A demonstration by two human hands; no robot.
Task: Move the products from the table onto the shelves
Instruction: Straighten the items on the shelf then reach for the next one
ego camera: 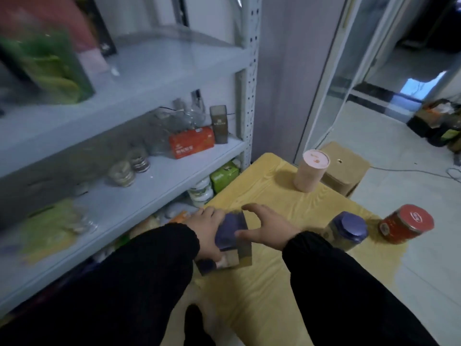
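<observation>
My left grip [207,229] holds the box [233,233], which is purple on top and stands on the desk [252,298] at its left edge, close beside the shelves [159,188]. The palm lies over the box's left side and the fingers curl down round its near end. My right grip [270,227] is spread wide just right of the box. Its fingers arch past the box's far corner and its thumb reaches onto the top, though I cannot tell whether it presses there. Both my sleeves are black.

Near the box on its right stands a jar [346,232] with a purple lid. Farther right of the box, at the desk's edge, sits a red can [406,224]. Well beyond the box, to the right, a pink tube [311,172] stands upright, and a brown carton [348,168] sits just behind it.

Just beyond the box, low in the shelves, are a white tub [199,191] and a green pack [224,176]. One shelf up from the box lies an orange pack [192,142], and a dark upright case [219,123] touches its right end.
</observation>
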